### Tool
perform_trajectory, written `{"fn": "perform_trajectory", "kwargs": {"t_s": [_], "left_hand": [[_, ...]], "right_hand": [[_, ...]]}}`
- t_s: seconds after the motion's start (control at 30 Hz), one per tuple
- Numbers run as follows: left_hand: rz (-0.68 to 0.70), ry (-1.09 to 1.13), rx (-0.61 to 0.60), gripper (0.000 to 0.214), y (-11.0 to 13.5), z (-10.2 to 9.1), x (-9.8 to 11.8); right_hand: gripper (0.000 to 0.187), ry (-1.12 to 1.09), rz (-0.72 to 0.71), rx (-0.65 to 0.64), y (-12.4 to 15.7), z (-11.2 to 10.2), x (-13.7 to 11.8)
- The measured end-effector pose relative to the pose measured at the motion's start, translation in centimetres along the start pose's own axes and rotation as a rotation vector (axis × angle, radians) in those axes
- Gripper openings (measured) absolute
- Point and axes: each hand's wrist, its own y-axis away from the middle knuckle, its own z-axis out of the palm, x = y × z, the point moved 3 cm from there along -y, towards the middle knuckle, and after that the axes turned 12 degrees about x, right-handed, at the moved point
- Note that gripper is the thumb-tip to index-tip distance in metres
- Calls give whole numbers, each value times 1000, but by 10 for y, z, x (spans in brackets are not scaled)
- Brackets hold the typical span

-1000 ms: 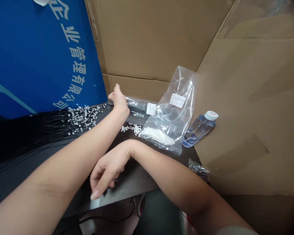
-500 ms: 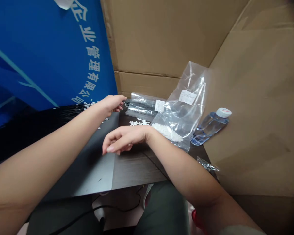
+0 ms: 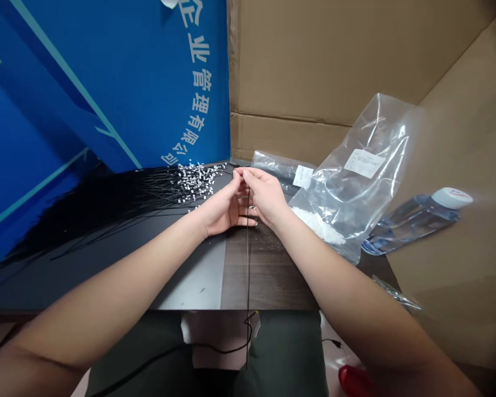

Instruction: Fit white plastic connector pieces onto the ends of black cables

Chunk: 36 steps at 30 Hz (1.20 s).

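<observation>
Both hands meet over the dark table (image 3: pixel 198 275). My left hand (image 3: pixel 223 207) and my right hand (image 3: pixel 262 196) pinch the upper end of one thin black wire (image 3: pixel 248 259), fingertips touching at its top. The wire hangs straight down past the table's front edge. Whether a small white piece is at the fingertips I cannot make out. To the left lies a fan of black wires (image 3: pixel 107 204) whose ends carry several small white connectors (image 3: pixel 194 179).
A clear bag of white connectors (image 3: pixel 355 182) leans at the right, a smaller labelled bag (image 3: pixel 285 168) behind it. A water bottle (image 3: pixel 417 218) lies on its side. Cardboard walls (image 3: pixel 334 60) and a blue board (image 3: pixel 119 82) enclose the table. A black cable (image 3: pixel 182 353) runs below the edge.
My left hand drew back from the far bag and the wire bundle; my right hand rose off the table. Both now pinch one black wire between them. The view turned left.
</observation>
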Motion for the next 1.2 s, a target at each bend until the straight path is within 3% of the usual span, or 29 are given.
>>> {"fn": "perform_trajectory", "kwargs": {"t_s": [0.13, 0.3, 0.4, 0.47, 0.63, 0.77, 1.0, 1.2], "left_hand": [[35, -109, 16, 55, -1, -11, 5], [157, -177, 107, 42, 4, -20, 19], [179, -224, 100, 30, 5, -23, 21], [196, -252, 132, 20, 2, -26, 20], [221, -268, 238, 17, -12, -39, 14], [196, -236, 228, 16, -20, -46, 11], [220, -228, 260, 6, -21, -44, 10], [254, -265, 271, 5, -19, -39, 8]], "right_hand": [[26, 231, -134, 29, -7, -9, 3], [24, 310, -248, -129, -15, -13, 8], [35, 412, -292, -177, -19, -18, -1], [41, 547, -351, -142, -24, -27, -13], [26, 1027, -502, -68, -34, -56, -33], [21, 1168, -575, -114, -32, -66, -24], [25, 1309, -510, -342, -24, -59, -4], [21, 1311, -487, -332, -24, -59, -6]]}}
